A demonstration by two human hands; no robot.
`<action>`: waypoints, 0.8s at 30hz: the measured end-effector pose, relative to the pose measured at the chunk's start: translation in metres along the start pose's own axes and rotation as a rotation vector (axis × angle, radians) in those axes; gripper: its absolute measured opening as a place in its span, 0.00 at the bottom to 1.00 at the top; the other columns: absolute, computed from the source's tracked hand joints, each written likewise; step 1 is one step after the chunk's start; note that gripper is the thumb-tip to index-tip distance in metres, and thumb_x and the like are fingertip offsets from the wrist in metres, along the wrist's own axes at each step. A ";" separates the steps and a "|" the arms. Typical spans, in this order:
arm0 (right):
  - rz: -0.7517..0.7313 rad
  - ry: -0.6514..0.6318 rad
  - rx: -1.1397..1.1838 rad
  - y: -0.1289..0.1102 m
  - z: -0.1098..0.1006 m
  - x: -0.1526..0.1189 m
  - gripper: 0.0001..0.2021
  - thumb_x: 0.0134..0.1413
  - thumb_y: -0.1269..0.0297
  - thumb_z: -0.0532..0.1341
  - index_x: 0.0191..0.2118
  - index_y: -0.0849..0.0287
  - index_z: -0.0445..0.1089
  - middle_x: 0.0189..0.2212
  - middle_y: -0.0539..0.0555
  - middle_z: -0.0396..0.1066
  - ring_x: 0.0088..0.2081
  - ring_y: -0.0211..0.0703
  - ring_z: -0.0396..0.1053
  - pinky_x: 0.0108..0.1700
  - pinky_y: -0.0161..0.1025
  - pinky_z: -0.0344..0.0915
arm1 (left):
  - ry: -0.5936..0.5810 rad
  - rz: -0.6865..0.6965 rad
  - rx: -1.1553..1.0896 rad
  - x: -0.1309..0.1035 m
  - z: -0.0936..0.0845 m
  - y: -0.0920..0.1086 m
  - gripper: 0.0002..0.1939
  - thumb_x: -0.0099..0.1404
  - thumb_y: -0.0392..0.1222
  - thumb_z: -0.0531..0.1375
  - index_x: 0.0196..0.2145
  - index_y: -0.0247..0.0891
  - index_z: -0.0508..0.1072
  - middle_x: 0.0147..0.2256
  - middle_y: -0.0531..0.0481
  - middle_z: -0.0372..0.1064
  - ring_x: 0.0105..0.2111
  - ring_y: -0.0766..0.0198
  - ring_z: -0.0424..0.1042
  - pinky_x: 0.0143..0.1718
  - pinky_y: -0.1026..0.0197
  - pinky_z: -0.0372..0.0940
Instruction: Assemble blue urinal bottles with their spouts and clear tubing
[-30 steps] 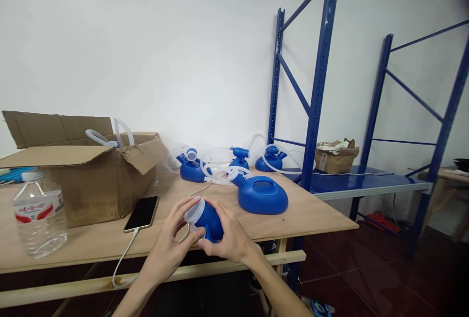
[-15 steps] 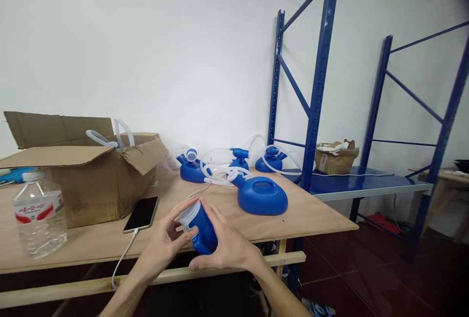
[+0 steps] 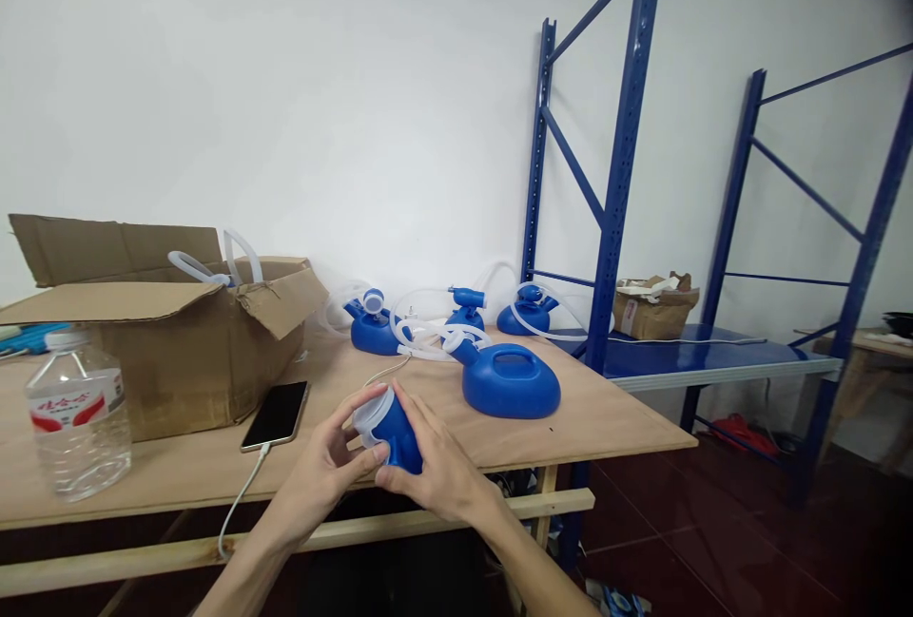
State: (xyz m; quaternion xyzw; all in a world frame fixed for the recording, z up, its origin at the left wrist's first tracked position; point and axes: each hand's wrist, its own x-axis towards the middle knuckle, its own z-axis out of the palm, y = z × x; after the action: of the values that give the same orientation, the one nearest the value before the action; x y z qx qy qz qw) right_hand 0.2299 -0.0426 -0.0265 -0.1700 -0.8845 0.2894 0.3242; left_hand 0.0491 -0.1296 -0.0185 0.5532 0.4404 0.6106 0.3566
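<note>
A small blue plastic part (image 3: 397, 431) with a translucent white cap (image 3: 370, 414) is held between both hands over the table's front edge. My left hand (image 3: 329, 455) grips it at the cap end, its thumb pressed on the near side. Wrapped round the blue body from the right is my right hand (image 3: 437, 465), fingers on top and thumb below. Behind it to the right, a blue handled container (image 3: 512, 383) stands on the wooden table (image 3: 599, 427), its spout pointing left with a white cap.
Several more blue containers (image 3: 376, 335) with white tubes stand at the back. On the left are a phone (image 3: 277, 415) with a cable, an open cardboard box (image 3: 192, 365) and a water bottle (image 3: 77, 422). Blue shelving (image 3: 619, 161) rises at the right.
The right thumb has moved up and in along the blue part, whose lower end is now more covered. The part is turned slightly in the hands.
</note>
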 end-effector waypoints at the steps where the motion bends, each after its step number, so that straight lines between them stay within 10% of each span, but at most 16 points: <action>1: 0.007 0.019 0.002 -0.001 0.001 0.000 0.48 0.60 0.46 0.66 0.76 0.53 0.41 0.73 0.62 0.49 0.72 0.58 0.50 0.71 0.57 0.51 | 0.012 -0.002 -0.013 0.000 0.001 -0.001 0.37 0.56 0.52 0.73 0.62 0.45 0.72 0.59 0.41 0.72 0.51 0.50 0.75 0.49 0.54 0.75; 24: -0.056 0.105 -0.085 -0.004 0.012 0.000 0.52 0.48 0.64 0.64 0.77 0.54 0.40 0.63 0.63 0.58 0.62 0.60 0.61 0.63 0.57 0.62 | 0.140 -0.004 -0.126 -0.003 0.014 0.001 0.30 0.50 0.46 0.76 0.51 0.43 0.78 0.59 0.42 0.71 0.46 0.55 0.76 0.43 0.59 0.75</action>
State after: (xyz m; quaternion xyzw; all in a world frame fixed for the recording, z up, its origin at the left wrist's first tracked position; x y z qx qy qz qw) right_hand 0.2212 -0.0505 -0.0313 -0.1739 -0.8820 0.2333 0.3706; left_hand 0.0632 -0.1303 -0.0187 0.4848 0.4262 0.6735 0.3603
